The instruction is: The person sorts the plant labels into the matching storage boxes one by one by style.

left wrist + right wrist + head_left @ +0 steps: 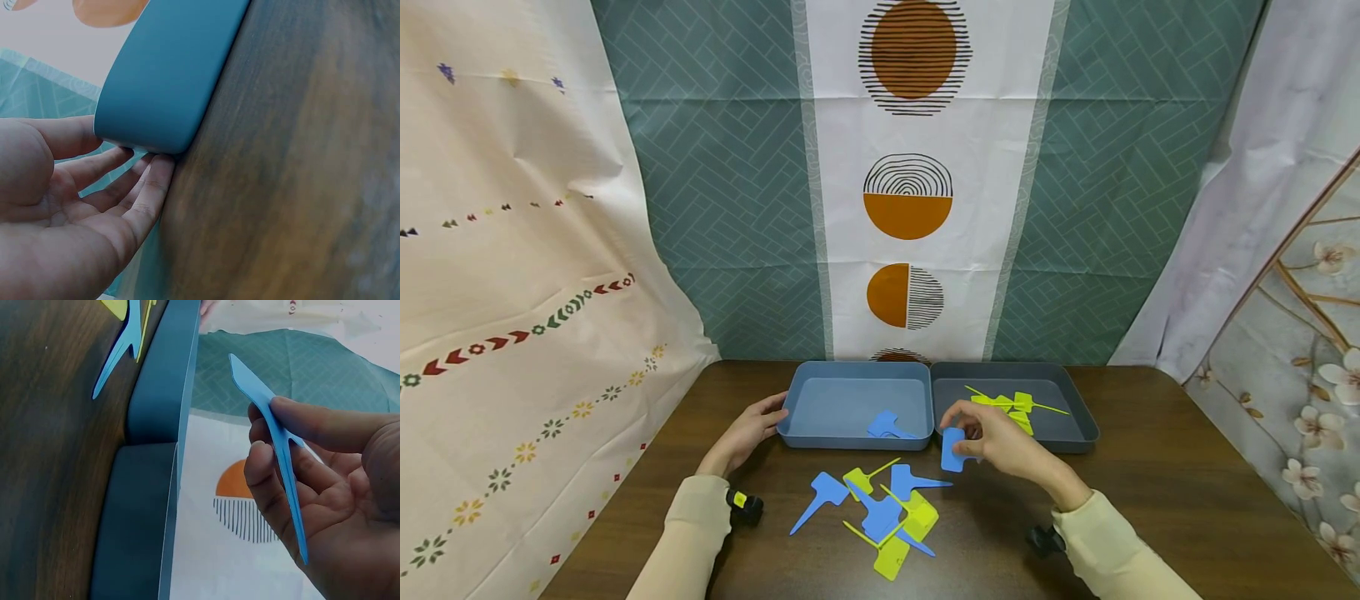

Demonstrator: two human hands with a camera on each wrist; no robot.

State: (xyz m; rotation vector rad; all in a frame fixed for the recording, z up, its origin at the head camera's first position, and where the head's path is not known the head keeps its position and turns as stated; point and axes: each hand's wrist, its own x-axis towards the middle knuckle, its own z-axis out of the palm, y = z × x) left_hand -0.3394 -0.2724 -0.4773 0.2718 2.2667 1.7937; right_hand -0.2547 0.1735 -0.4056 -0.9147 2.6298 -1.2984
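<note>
Between thumb and fingers, my right hand (1000,442) pinches a blue plant label (270,419) in front of where the two trays meet. Its stem points back along the palm in the right wrist view. My left hand (752,429) rests its fingertips on the left end of the blue tray (793,408), thumb near the rim. A few blue labels (887,425) lie in that tray's front right part. The dark grey tray (1075,417) beside it holds several yellow-green labels (1022,402). In front, blue labels (880,517) and yellow-green labels (891,557) lie mixed in a loose, overlapping pile.
Both trays stand side by side near the back edge of the brown wooden table (1150,500). A green and white patterned cloth (737,208) hangs right behind them. Light patterned cloths hang at the left and right sides.
</note>
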